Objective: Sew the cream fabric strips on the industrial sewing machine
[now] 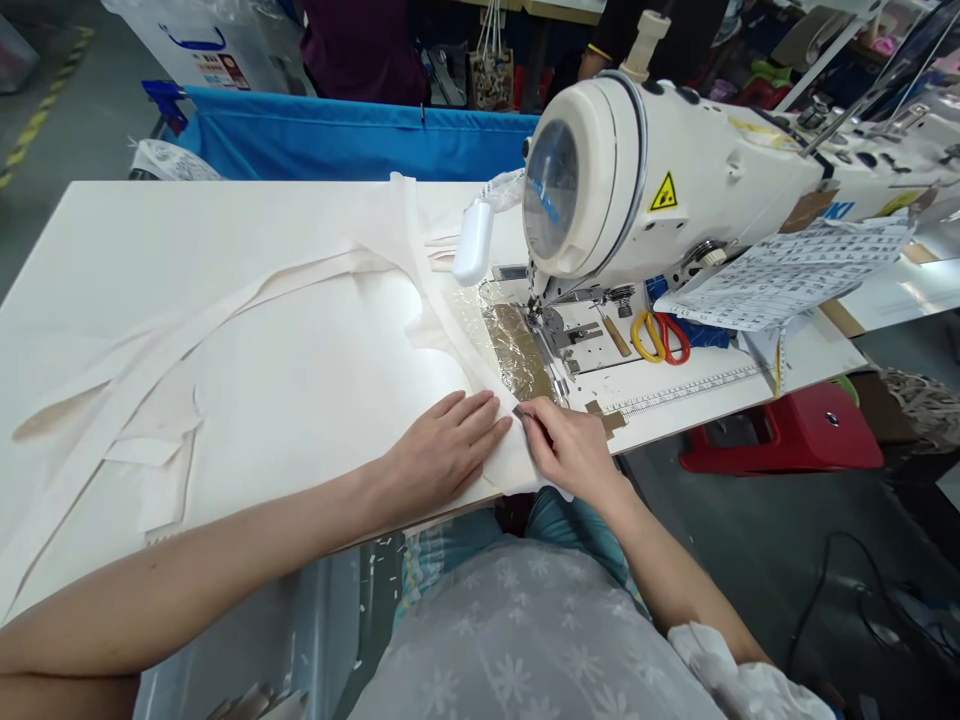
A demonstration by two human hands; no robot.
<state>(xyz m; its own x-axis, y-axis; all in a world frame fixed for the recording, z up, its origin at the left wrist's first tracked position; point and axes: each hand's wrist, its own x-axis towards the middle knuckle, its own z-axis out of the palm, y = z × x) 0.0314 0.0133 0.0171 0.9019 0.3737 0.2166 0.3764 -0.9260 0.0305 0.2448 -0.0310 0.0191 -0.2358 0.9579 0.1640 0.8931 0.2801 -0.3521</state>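
Observation:
White fabric (pixel 442 310) lies in long strips over the white table, its near end at the front edge. My left hand (pixel 450 445) rests flat on this cloth with its fingers stretched out. Just to the right, my right hand (pixel 566 445) is closed in a pinch on a small dark tool (pixel 518 411) that touches the fabric. Both hands are left of and below the needle area of a white sewing machine (pixel 690 180).
Scissors (pixel 660 337) with yellow and red handles lie beside the needle plate. Printed paper (pixel 795 270) hangs against the machine. A red stool (pixel 787 440) stands at the right, and a blue cloth (pixel 360 135) hangs behind the table (pixel 300 215).

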